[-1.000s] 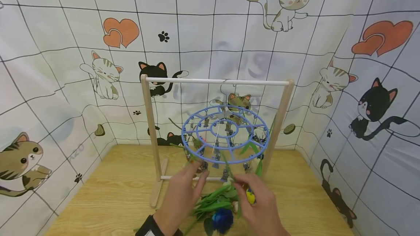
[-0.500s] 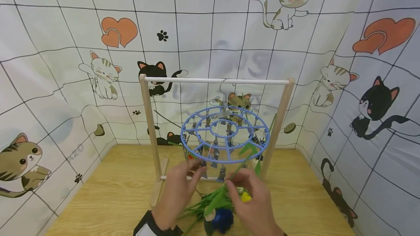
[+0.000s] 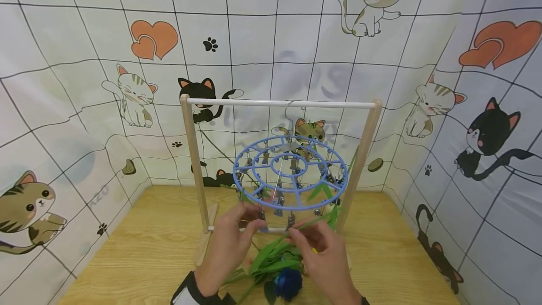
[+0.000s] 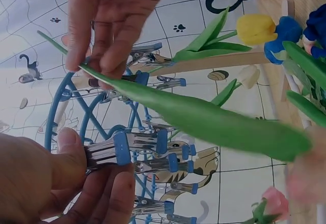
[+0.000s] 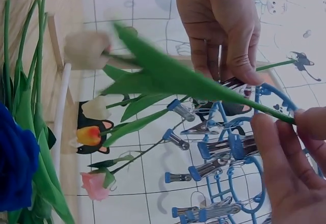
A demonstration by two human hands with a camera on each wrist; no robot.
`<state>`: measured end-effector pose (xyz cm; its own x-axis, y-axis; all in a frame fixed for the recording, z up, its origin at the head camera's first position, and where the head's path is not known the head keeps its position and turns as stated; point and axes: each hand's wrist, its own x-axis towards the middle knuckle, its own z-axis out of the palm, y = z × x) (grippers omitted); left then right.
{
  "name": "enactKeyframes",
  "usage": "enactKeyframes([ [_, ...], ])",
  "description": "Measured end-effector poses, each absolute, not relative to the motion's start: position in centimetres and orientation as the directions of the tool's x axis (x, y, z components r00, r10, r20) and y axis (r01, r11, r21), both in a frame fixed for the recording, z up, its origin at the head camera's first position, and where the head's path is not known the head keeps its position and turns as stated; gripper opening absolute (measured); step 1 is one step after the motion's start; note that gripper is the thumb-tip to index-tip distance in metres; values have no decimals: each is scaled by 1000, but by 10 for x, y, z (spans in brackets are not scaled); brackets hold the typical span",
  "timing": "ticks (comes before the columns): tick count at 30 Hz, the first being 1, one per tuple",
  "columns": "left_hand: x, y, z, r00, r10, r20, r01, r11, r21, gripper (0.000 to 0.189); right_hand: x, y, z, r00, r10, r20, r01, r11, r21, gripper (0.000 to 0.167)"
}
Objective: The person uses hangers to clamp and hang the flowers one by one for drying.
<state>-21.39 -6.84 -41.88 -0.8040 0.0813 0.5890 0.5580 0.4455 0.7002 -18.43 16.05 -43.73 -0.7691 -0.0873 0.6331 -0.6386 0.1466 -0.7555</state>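
A round blue drying hanger [image 3: 297, 191] with metal clips hangs from a wooden rack. My left hand [image 3: 230, 239] is at its front left edge, thumb and fingers pinching a blue-tipped metal clip [image 4: 107, 151]. Beside it my right hand [image 3: 323, 255] pinches the thin green stem of an artificial tulip [image 5: 173, 77]. Its stem end points toward the hanger, and its broad leaf slants away below. The pale bloom is blurred in the right wrist view. Other flowers hang in clips: a yellow tulip [image 4: 254, 29], an orange tulip [image 5: 88, 136] and a pink flower [image 5: 95, 184].
On the wooden table [image 3: 139, 248], in front of the rack, lies a bunch of green stems and leaves [image 3: 273, 262] with a blue rose [image 3: 289, 284]. The rack's wooden posts [image 3: 195, 164] stand on both sides. Behind is a cat-printed cloth [image 3: 262, 36].
My right hand has tilted the tulip stem from steep to nearly level. My left hand has moved slightly and now pinches a clip at the front left edge of the hanger.
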Motion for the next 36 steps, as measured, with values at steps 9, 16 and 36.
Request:
enactKeyframes([
  [9,-212,-69,-416,-833,69,550,538,334,774,28,-182,156,-438,-826,-28,563,-560,146,-815,15],
  [16,-211,-69,-413,-862,28,506,489,304,817,31,-183,153,-437,-824,-68,563,-567,98,-818,12],
  [36,-212,-68,-414,-899,47,436,428,306,850,37,-186,145,-440,-887,-62,457,-461,101,-882,9],
])
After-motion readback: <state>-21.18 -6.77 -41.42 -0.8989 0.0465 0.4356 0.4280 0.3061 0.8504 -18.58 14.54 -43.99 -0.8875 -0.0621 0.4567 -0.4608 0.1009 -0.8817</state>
